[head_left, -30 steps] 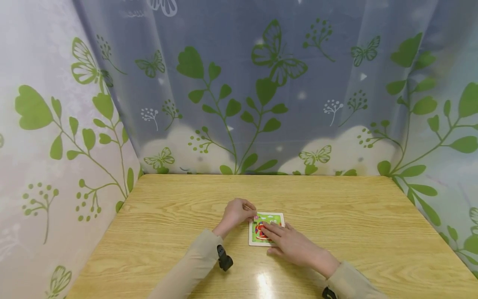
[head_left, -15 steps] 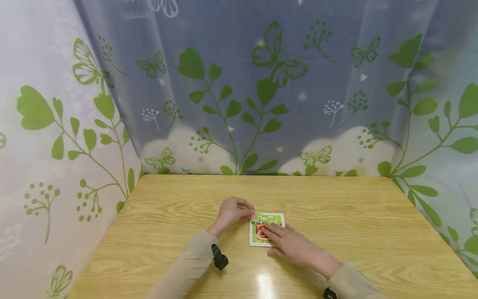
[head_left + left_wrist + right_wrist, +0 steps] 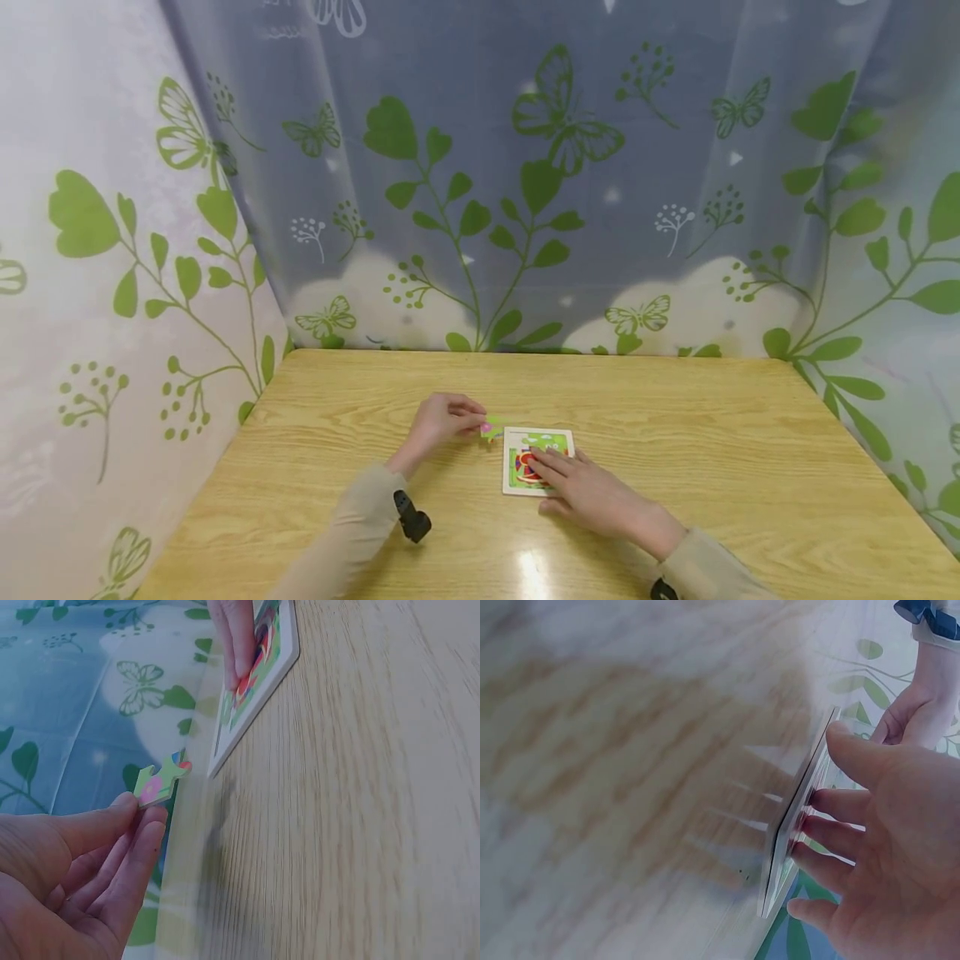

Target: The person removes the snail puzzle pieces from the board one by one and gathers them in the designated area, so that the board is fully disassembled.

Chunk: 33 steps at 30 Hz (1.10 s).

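Between thumb and fingers my left hand (image 3: 444,418) pinches a green jigsaw piece (image 3: 159,783) with a pink flower patch. In the head view the piece is off the upper left corner of a small square puzzle board (image 3: 506,479) with a white frame. A bare pale spot shows in that corner of the board; the rest carries a green and red picture. My right hand (image 3: 592,492) lies with straight fingers across the board's right side, fingertips on the red part, covering some of the picture. The right wrist view shows those fingers (image 3: 831,829) spread over the board.
The board lies on a wood-grain table (image 3: 675,417). A patterned curtain (image 3: 480,208) with green leaves and butterflies stands along the back edge and both sides. Each wrist wears a black strap, the left one (image 3: 411,517) hanging by the sleeve.
My left hand has lifted the jigsaw piece out of the board's upper left corner and moved it left, baring the pale backing. My right hand stays in place on the board.
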{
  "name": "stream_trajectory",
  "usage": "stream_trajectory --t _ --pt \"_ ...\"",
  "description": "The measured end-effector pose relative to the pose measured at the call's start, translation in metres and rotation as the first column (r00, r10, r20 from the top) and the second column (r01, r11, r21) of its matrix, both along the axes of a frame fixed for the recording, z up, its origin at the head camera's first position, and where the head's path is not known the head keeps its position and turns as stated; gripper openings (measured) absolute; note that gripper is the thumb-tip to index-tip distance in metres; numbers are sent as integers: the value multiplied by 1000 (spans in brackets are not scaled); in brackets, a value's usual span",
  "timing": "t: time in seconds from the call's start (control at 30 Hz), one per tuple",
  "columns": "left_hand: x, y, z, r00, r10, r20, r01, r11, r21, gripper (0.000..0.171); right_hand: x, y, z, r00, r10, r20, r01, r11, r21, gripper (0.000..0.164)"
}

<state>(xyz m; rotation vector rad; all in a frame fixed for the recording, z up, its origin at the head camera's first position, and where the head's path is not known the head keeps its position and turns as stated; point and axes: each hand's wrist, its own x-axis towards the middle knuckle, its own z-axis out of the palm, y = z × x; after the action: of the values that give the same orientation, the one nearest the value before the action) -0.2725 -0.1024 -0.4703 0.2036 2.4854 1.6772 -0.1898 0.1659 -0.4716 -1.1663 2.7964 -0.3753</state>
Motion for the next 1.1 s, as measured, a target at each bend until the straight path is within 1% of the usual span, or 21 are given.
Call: stream_trajectory --t 0.23,0.47,0.8,0.97,1.1 --pt "1 -26 1 1000 29 4 -29 1000 5 11 1 0 1 1000 7 -1 -7 1000 -6 61" --pt "2 -56 1 998 56 12 -56 998 -3 15 0 0 0 1000 3 -2 -3 1000 0 62" --pt "3 -95 6 998 60 0 -60 998 -23 18 0 -1 -1 1000 3 -13 -3 1000 0 61" --pt "2 -112 6 997 75 18 -74 996 -45 20 -1 0 -2 1000 2 -10 -2 1000 -2 61" --pt "2 -125 5 993 110 40 -107 993 -55 21 -1 0 -2 1000 4 -16 -4 1000 -3 61"
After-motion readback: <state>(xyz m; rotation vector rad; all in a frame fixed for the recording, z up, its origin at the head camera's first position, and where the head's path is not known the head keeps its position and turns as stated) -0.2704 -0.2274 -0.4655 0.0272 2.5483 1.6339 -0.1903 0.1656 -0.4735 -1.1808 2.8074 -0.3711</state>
